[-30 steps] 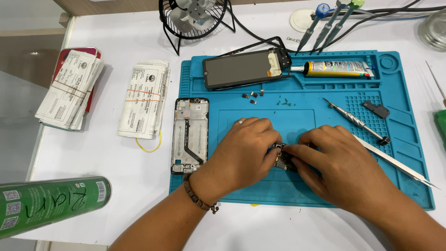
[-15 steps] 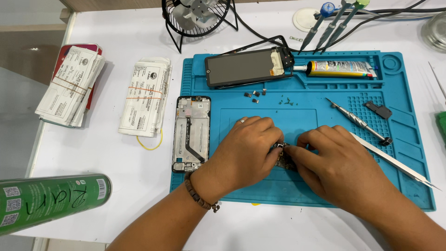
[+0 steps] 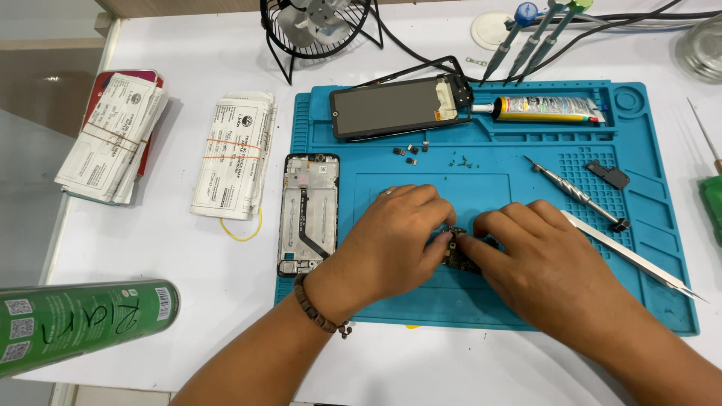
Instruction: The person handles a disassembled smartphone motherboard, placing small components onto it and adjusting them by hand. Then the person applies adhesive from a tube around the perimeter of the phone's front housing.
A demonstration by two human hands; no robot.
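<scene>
Pinching a small circuit board [image 3: 457, 252] between both hands on the blue repair mat [image 3: 639, 225].
Left hand [image 3: 395, 240] and right hand [image 3: 541, 256] fingertips each grip it, right of the phone frame [image 3: 308, 214].

My left hand [image 3: 395, 240] and right hand [image 3: 541, 259] cover most of the small dark circuit board [image 3: 457, 254]; only a sliver shows between my fingertips, parts on it too small to tell. Green spray can [image 3: 83, 319], near left, cut by frame edge. Glass jar [image 3: 701, 46], far right, likewise cut.
</scene>
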